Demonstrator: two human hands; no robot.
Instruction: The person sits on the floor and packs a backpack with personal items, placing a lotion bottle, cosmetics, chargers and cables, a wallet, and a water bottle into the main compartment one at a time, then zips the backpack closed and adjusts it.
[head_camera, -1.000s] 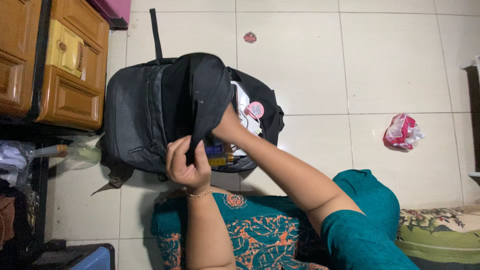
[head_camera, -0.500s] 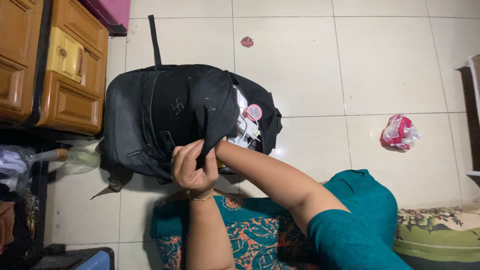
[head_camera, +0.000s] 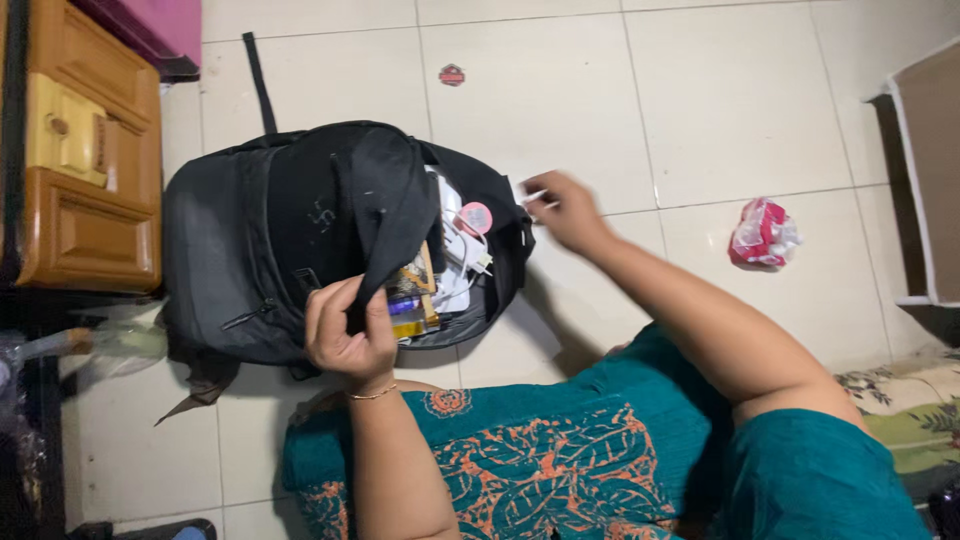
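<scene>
Holding the flap (head_camera: 385, 215) of the black backpack (head_camera: 300, 240) pinched in my left hand (head_camera: 348, 335) keeps its compartment open. Beyond that grip, my right hand (head_camera: 570, 210) pinches a small white item (head_camera: 533, 194) just outside the opening.

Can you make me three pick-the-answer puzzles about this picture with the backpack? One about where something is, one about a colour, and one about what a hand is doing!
1. Where does the pink crumpled bag lie?
A. on the floor tiles
B. inside the backpack
C. on the wooden drawers

2. What colour is the backpack?
A. red
B. black
C. yellow

3. What is the left hand doing?
A. resting flat on the floor
B. holding the backpack's flap open
C. holding the pink bag

Answers:
1 A, it sits alone on a tile, right of the backpack.
2 B, its fabric is black all over.
3 B, its fingers grip the flap's edge.
</scene>
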